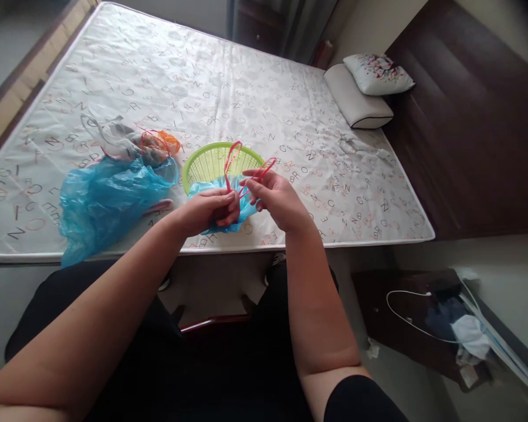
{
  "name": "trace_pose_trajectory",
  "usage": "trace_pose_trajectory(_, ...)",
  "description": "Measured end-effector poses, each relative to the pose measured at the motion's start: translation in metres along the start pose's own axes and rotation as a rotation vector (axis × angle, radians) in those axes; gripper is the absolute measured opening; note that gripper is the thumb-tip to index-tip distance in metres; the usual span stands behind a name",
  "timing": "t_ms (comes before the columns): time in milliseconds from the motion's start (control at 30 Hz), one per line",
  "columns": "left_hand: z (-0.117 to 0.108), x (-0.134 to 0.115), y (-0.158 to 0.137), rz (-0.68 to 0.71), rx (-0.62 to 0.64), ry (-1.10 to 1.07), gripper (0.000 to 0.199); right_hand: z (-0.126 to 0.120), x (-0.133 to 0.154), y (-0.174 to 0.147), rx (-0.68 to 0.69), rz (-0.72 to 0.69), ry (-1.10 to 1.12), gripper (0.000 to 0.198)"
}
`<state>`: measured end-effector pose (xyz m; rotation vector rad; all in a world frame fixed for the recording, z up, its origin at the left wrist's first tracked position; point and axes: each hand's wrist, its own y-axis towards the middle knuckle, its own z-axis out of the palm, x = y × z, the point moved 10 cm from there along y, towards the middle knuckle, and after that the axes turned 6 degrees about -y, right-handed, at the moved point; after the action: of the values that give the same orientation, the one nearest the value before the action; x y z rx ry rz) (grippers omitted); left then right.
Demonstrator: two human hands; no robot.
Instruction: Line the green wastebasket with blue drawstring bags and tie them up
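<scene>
My left hand [213, 208] is closed, its thumb pressed onto a thin pink string [227, 167] that rises from it in a loop. My right hand [275, 196] faces it a little to the right, thumb and index finger bent around another length of the same string. Under both hands lies a light-blue plastic bag [249, 206], partly covered by them. It overlaps the near side of a green plastic basket [186, 174]. Whether the string is fastened to the bag cannot be made out.
Left of the basket, a larger blue plastic bag [108, 190] hangs over the mattress [264, 117] edge. Behind it are white bags [118, 135] and an orange bag [169, 141]. Pillows [378, 75] lie far right. A cable [400, 316] and cloth rest on dark furniture, lower right.
</scene>
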<state>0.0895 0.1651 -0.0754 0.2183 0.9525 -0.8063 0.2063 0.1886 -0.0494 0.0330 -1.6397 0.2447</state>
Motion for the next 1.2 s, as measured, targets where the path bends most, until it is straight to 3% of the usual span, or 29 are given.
trace_pose_trajectory(200,-0.032,-0.009,0.003,0.162,-0.289,-0.071,0.036,0.001,0.011,-0.002,-0.082,-0.119,-0.023,0.046)
trace_pose_trajectory(400,-0.06,-0.003,-0.005,0.127,-0.559,-0.169,0.023,0.004,0.026,-0.008,-0.042,-0.275,-0.188,0.03)
trace_pose_trajectory(500,-0.063,-0.001,-0.003,0.124,-0.546,-0.256,0.019,0.016,0.02,-0.007,0.061,-0.25,-0.174,0.028)
trace_pose_trajectory(667,-0.052,-0.007,-0.001,0.106,-0.42,-0.472,0.018,0.047,0.001,-0.011,0.332,-0.116,-0.208,0.038)
trace_pose_trajectory(733,-0.045,-0.012,-0.002,0.105,-0.368,-0.477,0.021,0.044,0.007,-0.011,0.278,-0.155,-0.255,0.042)
trace_pose_trajectory(833,-0.036,-0.018,-0.004,0.105,-0.283,-0.387,0.025,0.017,0.03,-0.011,-0.043,-0.315,-0.267,0.039)
trace_pose_trajectory(900,-0.031,-0.019,-0.005,0.107,-0.24,-0.289,0.028,0.009,0.038,-0.013,-0.161,-0.401,-0.293,0.027)
trace_pose_trajectory(967,-0.031,-0.022,-0.006,0.141,-0.229,-0.19,0.029,0.017,0.031,-0.008,-0.086,-0.397,-0.304,0.02)
trace_pose_trajectory(1067,-0.036,-0.032,-0.008,0.252,-0.275,-0.049,0.03,0.034,0.002,0.002,0.1,-0.253,-0.218,0.027)
trace_pose_trajectory(1200,-0.04,-0.042,-0.01,0.327,-0.318,0.141,0.034,0.044,-0.018,0.006,0.149,-0.125,-0.091,0.037)
